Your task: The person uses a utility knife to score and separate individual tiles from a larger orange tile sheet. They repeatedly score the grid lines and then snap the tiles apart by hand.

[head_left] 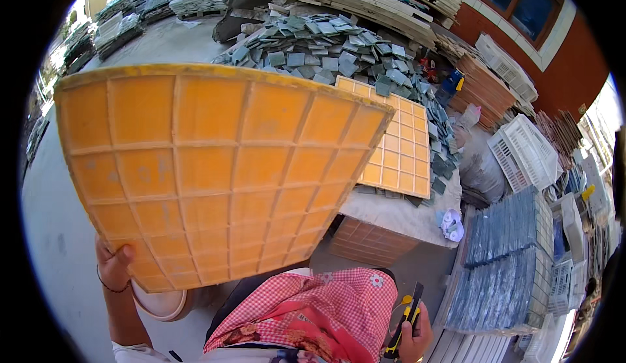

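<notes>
My left hand (pixel 114 266) grips the lower left corner of a large orange gridded tray (pixel 205 174), its thumb over the face. The tray is held up and tilted, hiding much of what lies behind it. In my right hand (pixel 417 338) is a black and yellow utility knife (pixel 409 313), held low beside my lap, fingers wrapped round the handle. Behind the raised tray, a second, paler yellow gridded tray (pixel 409 148) rests on the work surface (pixel 417 221). It lies against a heap of grey-green stone tiles (pixel 313 63).
A purple and white object (pixel 451 225) sits at the work surface's right corner. Wrapped tile stacks (pixel 502 265) stand to the right, with a white plastic crate (pixel 525 151) beyond. Planks (pixel 365 1) lie behind the heap. A round stool-like seat (pixel 160 304) is below the tray.
</notes>
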`<action>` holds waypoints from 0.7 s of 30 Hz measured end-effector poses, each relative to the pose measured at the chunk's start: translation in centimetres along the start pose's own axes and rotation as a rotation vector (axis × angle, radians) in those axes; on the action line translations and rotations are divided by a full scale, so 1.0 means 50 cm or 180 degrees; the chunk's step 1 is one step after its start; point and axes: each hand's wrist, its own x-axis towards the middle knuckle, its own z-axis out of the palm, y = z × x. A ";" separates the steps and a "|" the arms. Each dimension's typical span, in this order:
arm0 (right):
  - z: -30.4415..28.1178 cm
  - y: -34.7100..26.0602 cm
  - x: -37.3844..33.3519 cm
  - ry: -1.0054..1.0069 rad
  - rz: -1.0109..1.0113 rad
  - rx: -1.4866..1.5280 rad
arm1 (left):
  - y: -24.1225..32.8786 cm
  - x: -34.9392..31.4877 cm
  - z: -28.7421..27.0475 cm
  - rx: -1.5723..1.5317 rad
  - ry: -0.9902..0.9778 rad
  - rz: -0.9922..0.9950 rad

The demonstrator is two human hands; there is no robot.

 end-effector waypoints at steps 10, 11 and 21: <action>0.055 -0.132 -0.136 -0.0299 -0.0432 0.0191 | 0.214 -0.196 -0.215 0.3846 0.0489 0.0551; 0.057 -0.137 -0.147 -0.0313 -0.0448 0.0237 | 0.215 -0.216 -0.241 0.3960 0.0590 0.0460; 0.102 -0.137 -0.191 -0.0657 -0.0520 0.0086 | 0.022 -0.357 -0.503 0.4909 0.0099 -0.0477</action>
